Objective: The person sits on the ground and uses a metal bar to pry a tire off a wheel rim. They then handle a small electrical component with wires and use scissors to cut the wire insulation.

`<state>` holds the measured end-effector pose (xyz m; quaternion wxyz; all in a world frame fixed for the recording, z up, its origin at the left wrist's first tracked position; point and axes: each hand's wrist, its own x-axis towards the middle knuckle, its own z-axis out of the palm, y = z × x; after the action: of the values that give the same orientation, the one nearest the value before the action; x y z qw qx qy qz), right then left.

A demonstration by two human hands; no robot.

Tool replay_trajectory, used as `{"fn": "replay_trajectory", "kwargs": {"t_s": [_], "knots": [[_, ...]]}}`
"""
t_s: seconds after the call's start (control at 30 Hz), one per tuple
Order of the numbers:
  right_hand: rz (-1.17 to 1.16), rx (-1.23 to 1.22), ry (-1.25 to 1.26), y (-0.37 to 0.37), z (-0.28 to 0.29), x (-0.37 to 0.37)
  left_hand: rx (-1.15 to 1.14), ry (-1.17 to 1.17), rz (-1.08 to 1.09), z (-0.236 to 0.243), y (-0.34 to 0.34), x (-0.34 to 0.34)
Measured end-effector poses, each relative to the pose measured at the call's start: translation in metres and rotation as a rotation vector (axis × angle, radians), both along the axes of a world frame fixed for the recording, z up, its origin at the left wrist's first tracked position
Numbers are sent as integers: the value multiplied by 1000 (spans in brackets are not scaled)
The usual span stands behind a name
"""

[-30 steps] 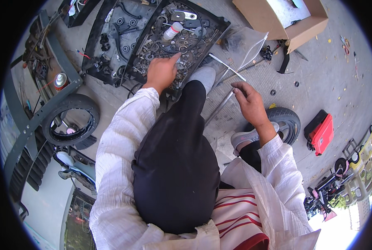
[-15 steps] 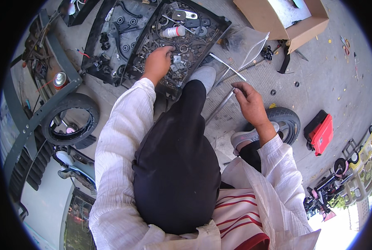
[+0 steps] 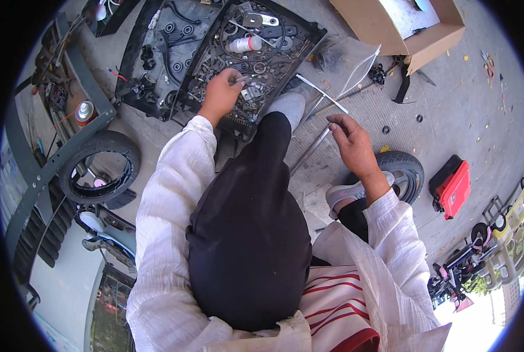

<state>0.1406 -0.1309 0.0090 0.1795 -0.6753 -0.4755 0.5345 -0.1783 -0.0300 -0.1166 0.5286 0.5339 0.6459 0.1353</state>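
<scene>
My left hand [image 3: 219, 95] is closed in a pinch over the black tray [image 3: 302, 48] of loose hardware. A thin grey metal piece, like a bolt [image 3: 242, 78], sticks out from its fingertips; its exact kind is too small to make out. Beneath lie nuts, washers, springs and brackets, with a white bottle with a red cap [image 3: 245, 44] among them. My right hand [image 3: 353, 144] is closed, thumb and fingers at the upper end of a slim metal rod [image 3: 311, 149] that slants down behind my knee. Just beyond its fingertips is a T-handle wrench [image 3: 321, 94].
A second black tray [image 3: 134, 56] with levers and bearings adjoins on the left. Tyres [image 3: 100, 167] lie on both sides. A spray can [image 3: 85, 111] stands near a metal frame. Rightward are a clear zip bag [image 3: 347, 61], an open cardboard box [image 3: 385, 26] and a red case [image 3: 452, 186].
My left hand has drawn back slightly from the loose parts, and a small metal piece now shows between its fingertips. My right hand stays in place.
</scene>
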Motion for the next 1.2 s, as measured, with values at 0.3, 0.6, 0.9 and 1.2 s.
{"fn": "replay_trajectory", "kwargs": {"t_s": [0.3, 0.6, 0.9, 1.2], "knots": [[17, -5, -35, 0, 0, -1, 79, -162, 341, 6, 1, -10], [6, 6, -9, 0, -2, 2, 399, 434, -522, 30, -20, 21], [-5, -30, -29, -1, -1, 2, 566, 455, -264, 41, -2, 17], [12, -12, -34, 0, 2, 2, 536, 465, -603, 19, -31, 47]]}}
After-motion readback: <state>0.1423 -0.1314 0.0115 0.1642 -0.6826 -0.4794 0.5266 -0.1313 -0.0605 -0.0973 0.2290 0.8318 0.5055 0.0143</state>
